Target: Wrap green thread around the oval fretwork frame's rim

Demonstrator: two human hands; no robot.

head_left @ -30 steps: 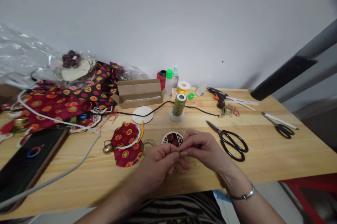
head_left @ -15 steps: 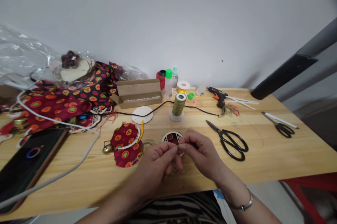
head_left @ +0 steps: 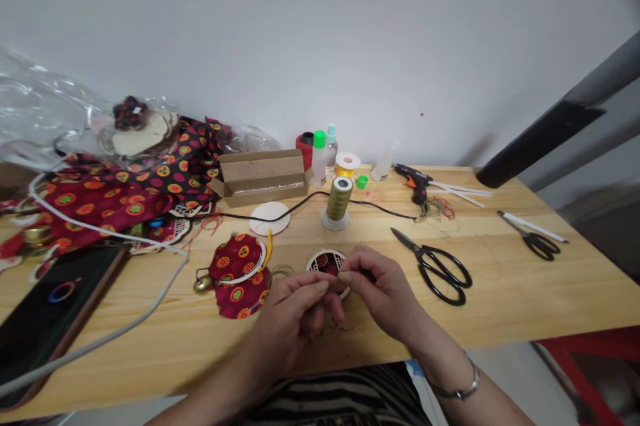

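My left hand (head_left: pixel 303 306) and my right hand (head_left: pixel 377 286) meet at the front of the table, thumbs and forefingers pinched together. Whatever sits between the fingertips is too small to make out. Just behind the fingers lies a round white openwork frame with dark patterned cloth (head_left: pixel 325 261), partly hidden by my hands. A spool of olive thread (head_left: pixel 340 199) stands upright beyond it. Left of my left hand are red flower-patterned cloth pieces (head_left: pixel 243 293) with a brass bell (head_left: pixel 203 284) and a loose coil of thread (head_left: pixel 281 274). Black-handled scissors (head_left: pixel 440 273) lie right of my right hand.
At the back stand an open cardboard box (head_left: pixel 265 179), a green-capped bottle (head_left: pixel 319 159) and a yellow ribbon spool (head_left: pixel 347 165). A glue gun (head_left: pixel 415 183) and smaller scissors (head_left: pixel 537 243) lie to the right. Patterned fabric (head_left: pixel 110 206), a phone (head_left: pixel 55 313) and a white cable (head_left: pixel 160 299) fill the left.
My hands stay nearly in place. The left fingers have shifted slightly, with the lower ones looser and the thumb a little further from the right fingertips. Nothing else has moved.
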